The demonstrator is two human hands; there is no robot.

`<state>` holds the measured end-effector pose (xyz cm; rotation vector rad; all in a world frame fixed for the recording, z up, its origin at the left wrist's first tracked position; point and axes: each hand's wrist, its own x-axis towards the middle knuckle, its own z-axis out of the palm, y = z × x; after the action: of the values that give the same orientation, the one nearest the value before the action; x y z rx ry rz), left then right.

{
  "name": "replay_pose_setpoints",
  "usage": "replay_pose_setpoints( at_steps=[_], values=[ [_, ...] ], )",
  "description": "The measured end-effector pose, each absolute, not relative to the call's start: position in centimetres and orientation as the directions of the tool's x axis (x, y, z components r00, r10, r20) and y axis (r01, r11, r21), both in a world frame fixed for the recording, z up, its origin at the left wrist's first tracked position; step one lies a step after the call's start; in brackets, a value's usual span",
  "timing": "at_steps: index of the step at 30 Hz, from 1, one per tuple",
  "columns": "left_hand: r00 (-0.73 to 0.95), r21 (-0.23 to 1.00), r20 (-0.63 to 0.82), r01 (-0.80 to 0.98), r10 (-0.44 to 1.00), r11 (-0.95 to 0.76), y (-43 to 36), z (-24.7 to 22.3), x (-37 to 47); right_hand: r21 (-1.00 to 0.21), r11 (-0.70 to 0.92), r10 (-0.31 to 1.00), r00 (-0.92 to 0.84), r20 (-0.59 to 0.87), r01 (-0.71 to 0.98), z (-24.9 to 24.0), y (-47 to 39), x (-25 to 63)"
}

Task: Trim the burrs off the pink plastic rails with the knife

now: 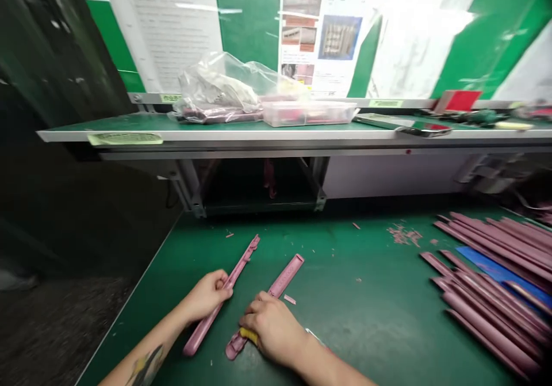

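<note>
My left hand [212,295] is closed around a long, narrow pink plastic strip [202,335], which slants up and away to the right. Its far end looks uneven, with small projections. My right hand [273,323] is closed on a yellow-handled tool [249,335]; the rest of the tool is mostly hidden under the palm. Beneath that hand a second pink plastic strip [288,276] lies on the green tabletop, its hollow side facing up. Its near end shows below the fingers, but whether the fingers also touch it I cannot tell. A small pink sliver [290,299] rests just beside it.
Several pink strips [487,311] lie stacked at the right, with a blue piece [495,271] among them. Pink shavings [404,235] are scattered toward the back. A raised shelf [241,136] spans the rear, carrying a plastic bag [224,90] and a clear tray [308,113].
</note>
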<state>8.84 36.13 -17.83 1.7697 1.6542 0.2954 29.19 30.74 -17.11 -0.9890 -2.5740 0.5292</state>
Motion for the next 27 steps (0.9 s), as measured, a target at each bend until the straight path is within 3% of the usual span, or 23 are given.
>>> replay_pose_setpoints(
  at_steps=[5,10,14,17,19,21,24,27],
  values=[
    [-0.074,0.554,-0.147,0.820,0.986,0.145,26.5,-17.1,3.6,-0.475,0.753,0.604,-0.765,0.224,0.455,-17.5,31.4,30.4],
    [-0.152,0.666,0.049,0.742,0.987,0.081,22.4,-16.8,2.8,-0.497,0.773,0.588,-0.741,0.325,0.396,-14.6,31.4,28.6],
    [0.007,0.826,0.127,0.553,0.992,-0.109,20.9,-15.0,6.0,-0.555,0.699,0.712,-0.511,0.482,0.451,-8.7,27.8,24.5],
    [0.083,0.923,0.189,0.326,0.978,-0.206,19.8,-12.4,9.2,-0.754,0.550,0.835,-0.236,0.497,0.359,-5.1,23.5,21.1],
    [0.097,0.991,0.128,-0.036,0.987,-0.125,19.1,-11.1,10.3,-0.881,0.417,0.907,-0.154,0.391,0.221,-4.3,21.3,19.7],
    [0.088,0.975,0.058,-0.221,0.994,-0.038,18.4,-10.7,10.1,-0.940,0.299,0.945,-0.186,0.269,0.162,-5.0,20.3,18.8],
    [0.053,0.964,-0.026,-0.263,0.998,0.039,17.4,-11.6,8.3,-0.972,0.196,0.959,-0.234,0.161,0.133,-7.6,20.6,17.8],
    [0.062,0.932,-0.147,-0.326,0.987,0.159,16.6,-13.0,6.5,-0.980,0.180,0.958,-0.240,0.154,0.090,-10.1,22.0,16.1]
  ],
)
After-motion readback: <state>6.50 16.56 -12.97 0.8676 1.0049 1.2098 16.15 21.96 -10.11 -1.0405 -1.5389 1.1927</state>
